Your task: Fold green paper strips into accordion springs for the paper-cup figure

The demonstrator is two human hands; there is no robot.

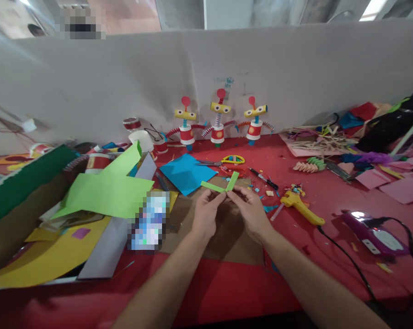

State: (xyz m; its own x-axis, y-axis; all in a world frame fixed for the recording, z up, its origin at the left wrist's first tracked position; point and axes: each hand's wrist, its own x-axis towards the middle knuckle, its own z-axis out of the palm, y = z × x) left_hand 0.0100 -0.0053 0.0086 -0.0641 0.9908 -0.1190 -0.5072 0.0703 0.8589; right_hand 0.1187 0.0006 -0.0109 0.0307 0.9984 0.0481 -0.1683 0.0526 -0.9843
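Between my two hands are light green paper strips (213, 186) that meet in a V at my fingertips. My left hand (206, 211) pinches them from the left where they join. From the other side my right hand (248, 208) pinches the same join, thumb and fingers closed. Whether it is one folded strip or two cannot be made out. Both hands are above a brown cardboard sheet (240, 246). Just beyond lie a blue paper square (187, 173) and yellow-handled scissors (233, 159). A black pen (264, 178) rests to the right.
A yellow glue gun (300, 206) lies right, its cord running to the front near a purple power box (374, 235). Three paper-cup figures (218, 132) stand against the white partition (117, 82). Left is a box (28, 183) with green paper (106, 194); a blurred phone (149, 221) lies beside it.
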